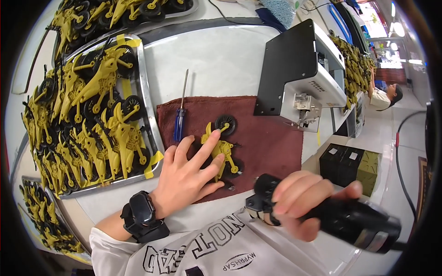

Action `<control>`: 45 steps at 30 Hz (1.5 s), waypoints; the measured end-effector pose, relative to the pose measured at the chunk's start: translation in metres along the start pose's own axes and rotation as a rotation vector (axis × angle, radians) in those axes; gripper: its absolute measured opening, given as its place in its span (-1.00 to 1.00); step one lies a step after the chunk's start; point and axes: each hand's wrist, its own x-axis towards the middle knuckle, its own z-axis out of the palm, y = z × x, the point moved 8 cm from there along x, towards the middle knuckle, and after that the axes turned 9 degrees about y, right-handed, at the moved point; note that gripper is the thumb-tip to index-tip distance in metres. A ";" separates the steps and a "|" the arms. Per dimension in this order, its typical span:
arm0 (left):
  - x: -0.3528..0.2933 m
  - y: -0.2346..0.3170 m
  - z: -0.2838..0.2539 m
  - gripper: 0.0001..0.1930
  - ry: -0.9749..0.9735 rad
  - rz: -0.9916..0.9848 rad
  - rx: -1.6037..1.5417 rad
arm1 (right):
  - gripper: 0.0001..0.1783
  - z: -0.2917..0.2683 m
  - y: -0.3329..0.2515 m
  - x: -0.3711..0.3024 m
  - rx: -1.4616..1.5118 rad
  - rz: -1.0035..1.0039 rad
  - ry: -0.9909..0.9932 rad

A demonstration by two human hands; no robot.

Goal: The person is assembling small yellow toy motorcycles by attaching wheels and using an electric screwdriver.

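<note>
On the dark red cloth [267, 133] in front of us, we are pressing our left hand [186, 175] flat onto a yellow toy motorcycle [221, 149]. The fingers are spread and laid over its rear half rather than curled round it, so it is being pinned down and not lifted. The toy is lying on its side near the middle of the cloth, its black front wheel [225, 123] pointing away from us and clear of our fingers. On that wrist we are wearing a black watch [142, 214].

Our right hand [304, 202] is wrapping tightly around a black power screwdriver [336, 216], fingers closed over its body. Its nose is pointing left toward the toy, near the cloth's near edge; the picture is blurred there, so we cannot tell whether the tip is touching anything.

Just left of the toy, a blue-handled screwdriver [180, 117] is lying with its handle on the cloth's left edge and its shaft running out over the white table [221, 60]. Further left, a metal tray [149, 115] is holding a heap of similar yellow motorcycles [99, 119], with more piled in trays beyond and below it. To the right of the cloth, a black and white machine [304, 73] is standing at the table's edge. Far off on the right, another person [384, 96] is working at a bench.
</note>
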 end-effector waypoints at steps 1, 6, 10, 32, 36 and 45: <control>0.000 -0.001 0.000 -0.50 0.007 0.000 -0.008 | -0.14 0.007 0.005 -0.005 -0.034 0.054 -0.051; 0.000 -0.001 -0.001 -0.48 0.007 -0.005 -0.038 | -0.09 0.026 0.017 -0.013 0.035 0.129 -0.174; -0.004 -0.003 0.003 -0.42 0.004 -0.016 -0.045 | -0.14 0.037 0.032 -0.020 0.018 0.194 -0.244; -0.006 -0.003 0.005 -0.44 0.008 -0.012 -0.025 | -0.30 -0.044 -0.023 0.044 -0.381 -0.266 0.368; 0.001 0.001 0.002 -0.52 -0.011 -0.007 -0.029 | -0.50 -0.093 -0.020 0.076 -0.376 -0.233 0.434; -0.001 -0.001 0.004 -0.46 -0.013 -0.006 -0.037 | -0.30 -0.047 -0.006 0.036 -0.253 -0.078 0.268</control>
